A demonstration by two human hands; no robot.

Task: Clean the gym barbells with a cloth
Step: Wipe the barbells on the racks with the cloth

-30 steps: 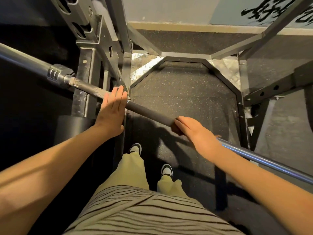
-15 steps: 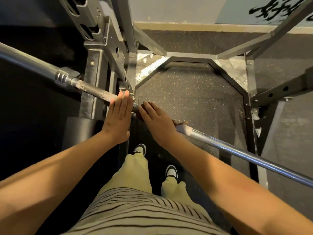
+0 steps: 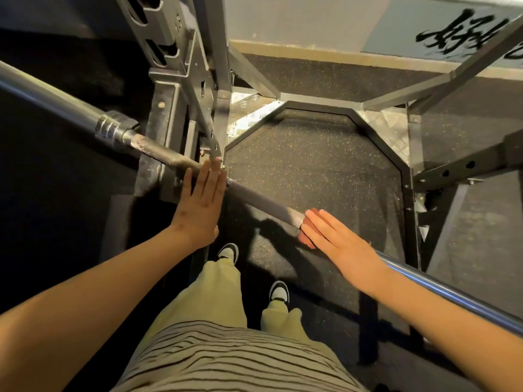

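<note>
A long steel barbell (image 3: 263,204) runs from upper left to lower right across the rack. My left hand (image 3: 201,203) lies flat on the bar beside the rack upright, fingers straight and together, holding nothing. My right hand (image 3: 336,243) presses a reddish-brown cloth (image 3: 305,236) onto the bar, palm down; most of the cloth is hidden under the hand. The bar's collar (image 3: 111,128) and thick sleeve lie at the far left.
The grey rack upright (image 3: 175,77) with slotted holes stands just behind my left hand. A black octagonal frame (image 3: 402,176) borders the speckled rubber floor mat (image 3: 311,159). Another rack arm (image 3: 475,162) juts in at right. My legs and shoes are below the bar.
My right hand slid the cloth left along the bar until it almost met the left hand, and has now slid back to the right. The left hand stayed in place.
</note>
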